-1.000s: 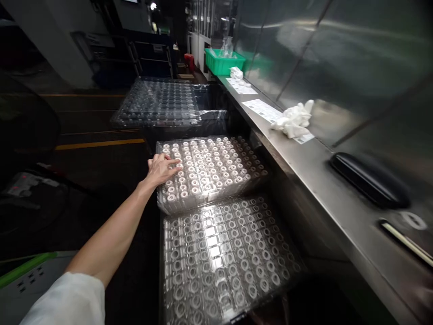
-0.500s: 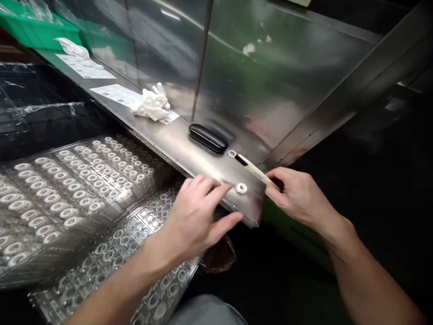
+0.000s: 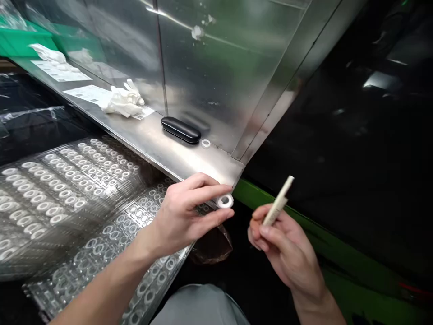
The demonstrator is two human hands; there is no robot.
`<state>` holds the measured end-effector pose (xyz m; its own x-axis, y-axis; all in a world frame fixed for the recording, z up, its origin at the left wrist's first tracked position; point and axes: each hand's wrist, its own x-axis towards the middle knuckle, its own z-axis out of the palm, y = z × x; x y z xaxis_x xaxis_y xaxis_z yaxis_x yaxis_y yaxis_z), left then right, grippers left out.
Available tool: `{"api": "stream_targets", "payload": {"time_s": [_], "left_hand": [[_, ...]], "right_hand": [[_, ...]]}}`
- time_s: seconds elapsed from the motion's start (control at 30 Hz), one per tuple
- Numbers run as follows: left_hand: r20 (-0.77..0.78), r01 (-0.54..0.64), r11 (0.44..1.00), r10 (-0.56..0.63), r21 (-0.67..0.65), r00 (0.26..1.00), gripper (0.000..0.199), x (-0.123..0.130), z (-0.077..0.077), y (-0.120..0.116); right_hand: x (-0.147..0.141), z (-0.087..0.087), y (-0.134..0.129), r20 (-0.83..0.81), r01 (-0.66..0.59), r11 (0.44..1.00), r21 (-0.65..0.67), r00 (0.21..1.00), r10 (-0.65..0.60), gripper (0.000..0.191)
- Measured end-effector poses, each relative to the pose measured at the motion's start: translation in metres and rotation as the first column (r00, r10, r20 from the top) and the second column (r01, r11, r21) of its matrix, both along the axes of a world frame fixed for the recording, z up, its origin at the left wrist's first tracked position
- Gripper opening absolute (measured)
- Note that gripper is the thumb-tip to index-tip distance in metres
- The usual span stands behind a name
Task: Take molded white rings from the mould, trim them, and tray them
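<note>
Between the thumb and fingers of my left hand (image 3: 192,207) is a small white ring (image 3: 225,201), its hole facing me, just off the front edge of the metal shelf (image 3: 219,168). My right hand (image 3: 287,243), to the right of the shelf's end, grips a slim cream-coloured tool (image 3: 278,204) with a notched end pointing up and to the right; its exact kind I cannot make out. The tool and the held ring are apart. A second white ring (image 3: 205,143) lies on the shelf beside a black oblong case (image 3: 181,129).
Clear trays (image 3: 72,178) filled with rows of white rings stand at left; another clear tray (image 3: 111,253) lies nearer me. Crumpled white gloves (image 3: 123,101) and printed sheets (image 3: 86,93) lie on the shelf, with a green bin (image 3: 29,41) beyond. A metal wall (image 3: 216,76) rises behind.
My left hand has taken hold of the white ring and lifted it off the shelf. My right hand has drawn back from the shelf and turned the tool upward. The view has shifted to the right.
</note>
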<state>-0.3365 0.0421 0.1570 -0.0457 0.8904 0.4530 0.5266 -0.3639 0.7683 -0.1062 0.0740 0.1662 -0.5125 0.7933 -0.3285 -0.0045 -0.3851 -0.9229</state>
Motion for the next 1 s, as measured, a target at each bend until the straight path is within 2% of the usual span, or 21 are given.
{"api": "stream_targets", "payload": {"time_s": [0.1,0.3,0.37,0.4,0.43,0.47,0.5,0.57,0.6,0.63,0.67,0.73,0.87,0.93,1.0], "left_hand": [[0.040,0.004,0.997,-0.007,0.072,0.999,0.049,0.008,0.003,-0.012],[0.012,-0.100,0.976,0.100,0.196,0.995,0.048,0.011,-0.003,-0.027],[0.070,-0.121,0.979,0.110,0.167,0.991,0.050,0.011,-0.004,-0.032],[0.168,-0.103,0.991,0.087,0.088,0.982,0.051,0.011,-0.004,-0.035],[0.320,-0.041,0.999,0.050,-0.034,0.946,0.051,0.010,-0.003,-0.038],[0.511,0.069,0.984,0.024,-0.163,0.859,0.050,0.009,-0.002,-0.040],[0.692,0.211,0.942,0.029,-0.259,0.721,0.047,0.009,-0.001,-0.041],[0.893,0.453,0.835,0.097,-0.314,0.440,0.039,0.008,-0.001,-0.043],[0.927,0.516,0.802,0.116,-0.300,0.357,0.034,0.007,-0.001,-0.043],[0.941,0.542,0.790,0.125,-0.286,0.315,0.032,0.008,-0.003,-0.044],[0.946,0.546,0.790,0.124,-0.278,0.301,0.030,0.009,-0.006,-0.044],[0.940,0.500,0.821,0.121,-0.275,0.318,0.030,0.012,-0.013,-0.046],[0.915,0.267,0.931,0.136,-0.249,0.379,0.029,0.019,-0.028,-0.055],[0.929,0.204,0.948,0.168,-0.244,0.331,0.028,0.023,-0.031,-0.060],[0.947,0.210,0.942,0.210,-0.263,0.244,0.029,0.025,-0.032,-0.065]], "right_hand": [[-0.019,0.006,0.001,-0.006,-0.102,0.995,-0.002,0.995,0.102,0.032],[-0.040,0.008,0.001,-0.001,-0.233,0.972,-0.040,0.972,0.233,0.041],[-0.045,0.007,0.003,-0.016,-0.247,0.967,-0.066,0.969,0.246,0.042],[-0.046,0.007,0.005,-0.033,-0.253,0.964,-0.084,0.967,0.251,0.042],[-0.048,0.007,0.007,-0.055,-0.263,0.959,-0.108,0.965,0.258,0.042],[-0.049,0.007,0.009,-0.081,-0.280,0.950,-0.140,0.959,0.270,0.041],[-0.051,0.007,0.011,-0.113,-0.309,0.935,-0.173,0.949,0.293,0.040],[-0.053,0.007,0.014,-0.172,-0.381,0.895,-0.231,0.922,0.348,0.037],[-0.053,0.007,0.015,-0.193,-0.413,0.877,-0.248,0.908,0.373,0.037],[-0.054,0.007,0.015,-0.205,-0.432,0.865,-0.256,0.899,0.388,0.036],[-0.056,0.007,0.015,-0.211,-0.439,0.860,-0.261,0.895,0.393,0.036],[-0.058,0.006,0.012,-0.212,-0.426,0.863,-0.272,0.901,0.379,0.036],[-0.062,0.003,0.005,-0.185,-0.361,0.898,-0.250,0.929,0.322,0.039],[-0.063,0.003,0.002,-0.167,-0.321,0.914,-0.249,0.944,0.286,0.037],[-0.062,0.005,0.001,-0.163,-0.279,0.926,-0.255,0.956,0.243,0.036]]}}
